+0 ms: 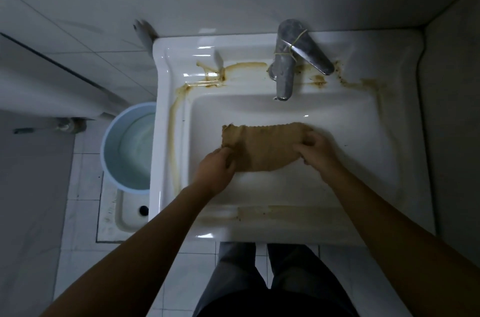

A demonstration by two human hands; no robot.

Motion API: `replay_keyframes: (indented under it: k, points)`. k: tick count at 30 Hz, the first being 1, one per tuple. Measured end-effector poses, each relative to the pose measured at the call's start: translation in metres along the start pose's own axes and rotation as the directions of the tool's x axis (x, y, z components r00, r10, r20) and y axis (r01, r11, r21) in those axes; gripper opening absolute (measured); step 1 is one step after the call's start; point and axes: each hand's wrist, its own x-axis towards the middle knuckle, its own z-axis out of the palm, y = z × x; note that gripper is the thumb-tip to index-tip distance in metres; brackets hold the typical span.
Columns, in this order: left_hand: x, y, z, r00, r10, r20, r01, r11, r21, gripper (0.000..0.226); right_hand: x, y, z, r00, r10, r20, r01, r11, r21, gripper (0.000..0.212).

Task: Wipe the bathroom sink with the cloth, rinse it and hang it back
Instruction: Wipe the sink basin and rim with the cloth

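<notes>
Brown ribbed cloth [262,146], centre frame, stretched over the white sink [363,119] basin. Soft, limp, probably light. Left hand [217,164] fingers pinch its lower-left edge; right hand [313,146] fingers clench the right end. Best gripped by edges.

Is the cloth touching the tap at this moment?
Apart. The head view shows the cloth held by the left hand and right hand over the basin, with bare white sink between it and the tap spout.
</notes>
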Motion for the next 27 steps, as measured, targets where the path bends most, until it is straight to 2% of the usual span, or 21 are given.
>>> replay_keyframes:
  k: [4, 6, 8, 10, 13, 16, 18, 22, 24, 27]
  points:
    - [-0.015, -0.002, -0.015, 0.981, -0.119, -0.155, 0.082, 0.970, -0.230, 0.028, -0.023, -0.032, 0.053, 0.969, -0.167, 0.182, 0.165, 0.986, 0.027, 0.035]
    - [-0.018, -0.005, -0.018, 0.967, -0.165, -0.196, 0.106, 0.954, -0.279, 0.029, -0.032, -0.041, 0.079, 0.925, -0.216, 0.311, 0.232, 0.973, -0.013, 0.044]
    - [-0.021, -0.010, -0.019, 0.960, -0.187, -0.206, 0.117, 0.944, -0.310, 0.024, -0.031, -0.037, 0.096, 0.894, -0.215, 0.393, 0.269, 0.960, -0.085, 0.044]
    - [-0.022, -0.015, -0.018, 0.961, -0.196, -0.194, 0.121, 0.933, -0.340, 0.020, -0.020, -0.023, 0.101, 0.925, -0.182, 0.335, 0.262, 0.941, -0.214, 0.036]
    - [-0.023, -0.018, -0.015, 0.961, -0.191, -0.202, 0.109, 0.927, -0.360, 0.021, 0.001, 0.003, 0.094, 0.995, -0.060, 0.082, 0.091, 0.891, -0.444, 0.040]
    - [-0.023, -0.018, -0.012, 0.955, -0.194, -0.225, 0.096, 0.918, -0.384, 0.022, 0.014, 0.015, 0.094, 1.000, 0.011, 0.019, -0.001, 0.900, -0.436, 0.055]
    - [-0.025, -0.018, -0.009, 0.955, -0.191, -0.227, 0.092, 0.918, -0.386, 0.022, 0.021, 0.014, 0.102, 0.999, 0.025, 0.034, -0.010, 0.927, -0.375, 0.048]
    - [-0.027, -0.019, -0.006, 0.959, -0.175, -0.222, 0.089, 0.932, -0.352, 0.023, 0.026, 0.010, 0.116, 0.997, -0.033, 0.065, 0.057, 0.915, -0.399, 0.022]
    - [-0.027, -0.017, -0.007, 0.960, -0.165, -0.225, 0.084, 0.940, -0.332, 0.023, 0.022, 0.009, 0.112, 0.990, -0.123, 0.072, 0.142, 0.894, -0.425, 0.010]
    - [-0.025, -0.014, -0.009, 0.965, -0.158, -0.209, 0.087, 0.945, -0.315, 0.021, 0.012, 0.005, 0.088, 0.961, -0.268, 0.066, 0.274, 0.899, -0.342, 0.005]
